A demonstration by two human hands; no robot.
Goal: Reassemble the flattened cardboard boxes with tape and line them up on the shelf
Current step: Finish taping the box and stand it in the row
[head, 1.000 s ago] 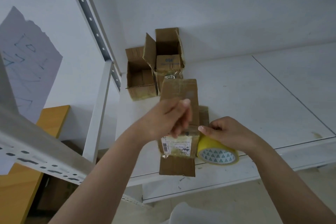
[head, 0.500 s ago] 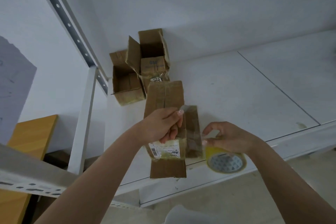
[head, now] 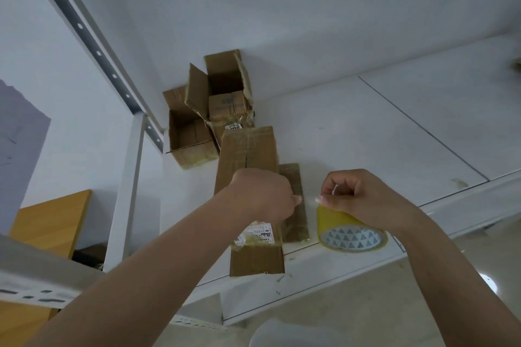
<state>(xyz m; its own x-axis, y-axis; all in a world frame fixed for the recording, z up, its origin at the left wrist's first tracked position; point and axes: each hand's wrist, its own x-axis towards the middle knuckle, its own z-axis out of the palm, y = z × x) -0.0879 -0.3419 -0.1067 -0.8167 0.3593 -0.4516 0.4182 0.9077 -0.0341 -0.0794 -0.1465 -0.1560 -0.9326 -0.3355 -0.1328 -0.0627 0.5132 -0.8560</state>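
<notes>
Big white shelf [head: 366, 132] fills the view, and the flattened box [head: 248, 158] now lies flat on it, long axis running near to far, its near flap poking over the shelf's front edge. Half a second back it was tilted up in the grip. Left hand [head: 265, 194] sits curled on the box's middle, fingertips at the right side flap [head: 294, 205]. Right hand [head: 363, 197] has drawn away rightward, fingers curled over the yellow tape roll [head: 349, 234], pinching at its top; the roll stands just right of the box. Two open boxes [head: 214, 110] wait at the far left corner.
</notes>
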